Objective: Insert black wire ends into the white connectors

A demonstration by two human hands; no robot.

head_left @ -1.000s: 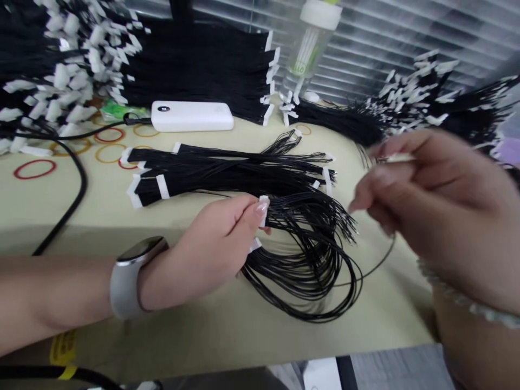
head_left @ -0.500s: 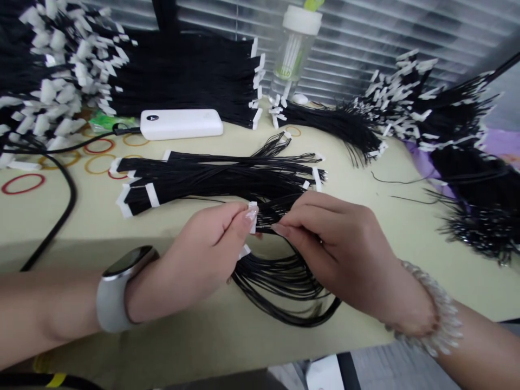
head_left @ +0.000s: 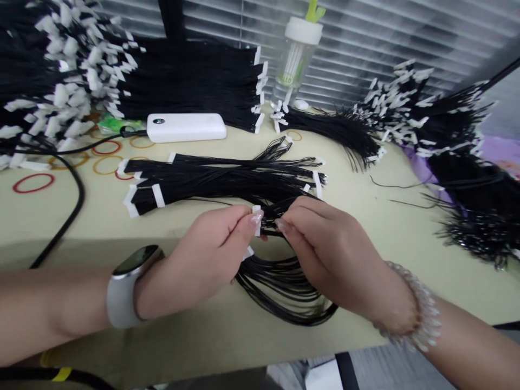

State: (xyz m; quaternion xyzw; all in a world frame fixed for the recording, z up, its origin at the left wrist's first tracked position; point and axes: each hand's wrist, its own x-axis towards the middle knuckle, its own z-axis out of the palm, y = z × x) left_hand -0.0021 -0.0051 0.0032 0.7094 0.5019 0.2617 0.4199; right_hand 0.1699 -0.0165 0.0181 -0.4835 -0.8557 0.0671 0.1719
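My left hand [head_left: 217,246] is closed, its thumb and fingertips pinching a small white connector [head_left: 257,212]. Thin black wires run from that connector toward my right hand [head_left: 331,252]. The fingers of this hand are pinched together on the wires just right of the connector; which strands they grip is hidden. Below both hands, a looped bundle of black wires [head_left: 292,292] hangs in a curve over the table, with a second white connector [head_left: 247,253] at its left end. Behind my hands lie flat bundles of black wires [head_left: 211,176] with white connectors at their ends.
A white power bank [head_left: 187,128] with a cable lies at the back left, near red and yellow rubber bands [head_left: 33,183]. A clear bottle [head_left: 296,62] stands by the blinds. Wire piles lie at the left, the back and the right [head_left: 479,211].
The whole scene has shifted slightly as the head camera moved. My right hand has turned a little, its fingertips still close to the connector. Both hands keep their grip.
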